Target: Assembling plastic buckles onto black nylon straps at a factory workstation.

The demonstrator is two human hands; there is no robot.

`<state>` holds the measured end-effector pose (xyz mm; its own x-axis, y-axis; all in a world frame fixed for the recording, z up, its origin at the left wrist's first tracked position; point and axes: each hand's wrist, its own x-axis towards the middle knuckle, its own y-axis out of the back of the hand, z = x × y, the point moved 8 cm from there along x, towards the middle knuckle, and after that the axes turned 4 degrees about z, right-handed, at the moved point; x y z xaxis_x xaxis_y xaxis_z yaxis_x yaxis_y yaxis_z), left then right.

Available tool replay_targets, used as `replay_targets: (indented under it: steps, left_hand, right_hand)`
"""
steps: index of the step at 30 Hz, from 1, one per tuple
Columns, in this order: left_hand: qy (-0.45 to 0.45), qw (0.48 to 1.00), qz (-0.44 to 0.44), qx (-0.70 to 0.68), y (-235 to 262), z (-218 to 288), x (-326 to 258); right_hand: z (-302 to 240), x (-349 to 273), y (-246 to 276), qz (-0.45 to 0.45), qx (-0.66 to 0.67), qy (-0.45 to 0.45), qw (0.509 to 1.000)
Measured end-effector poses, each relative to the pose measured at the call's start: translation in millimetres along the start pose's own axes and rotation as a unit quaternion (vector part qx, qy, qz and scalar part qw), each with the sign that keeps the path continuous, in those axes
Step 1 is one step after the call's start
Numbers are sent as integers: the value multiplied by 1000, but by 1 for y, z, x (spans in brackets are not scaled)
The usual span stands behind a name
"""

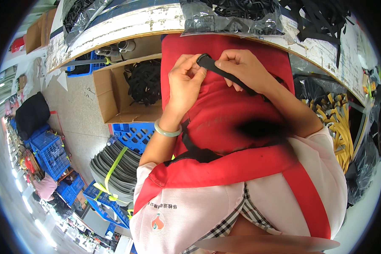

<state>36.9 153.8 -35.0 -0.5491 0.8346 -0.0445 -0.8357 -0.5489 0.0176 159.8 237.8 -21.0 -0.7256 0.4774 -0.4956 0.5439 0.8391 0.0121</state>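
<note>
A narrow black strap [224,73] lies across my red apron [224,114], running from its rounded end near my left fingers down to the right. My left hand [185,80], with a pale green bangle [167,130] on the wrist, pinches the strap's rounded end. My right hand [243,67] grips the strap a little further along, fingers curled over it. Both hands are held over my lap, just below the edge of the worktable [127,25].
Clear bags of black parts [233,17] lie on the worktable. An open cardboard box [118,101] with black pieces stands on the floor to my left, beside blue crates [133,134] and a strapped grey stack [114,169]. Yellow straps [340,127] lie at my right.
</note>
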Motion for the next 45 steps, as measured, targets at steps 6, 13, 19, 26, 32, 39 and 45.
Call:
replay_targets:
  steps: [6, 13, 19, 26, 32, 39, 45]
  left_hand:
    - [-122, 982, 8, 143, -4, 23, -1]
    - [-122, 983, 45, 127, -1, 24, -4]
    - [-189, 964, 44, 184, -7, 33, -4]
    - [100, 975, 22, -196, -3, -14, -6]
    - [199, 925, -3, -323, -11, -23, 1]
    - [77, 981, 44, -172, 5, -5, 5]
    - [17, 995, 17, -94, 4, 11, 3]
  right_hand:
    - [7, 3, -5, 17, 85, -3, 996]
    - [12, 7, -5, 15, 233, -8, 972]
    - [10, 13, -11, 27, 266, 38, 963]
    - [13, 17, -3, -31, 201, 18, 979]
    - [-30, -7, 7, 147, -87, 339, 925]
    - [-32, -7, 6, 39, -118, 176, 977]
    - [-14, 0, -1, 31, -31, 77, 996]
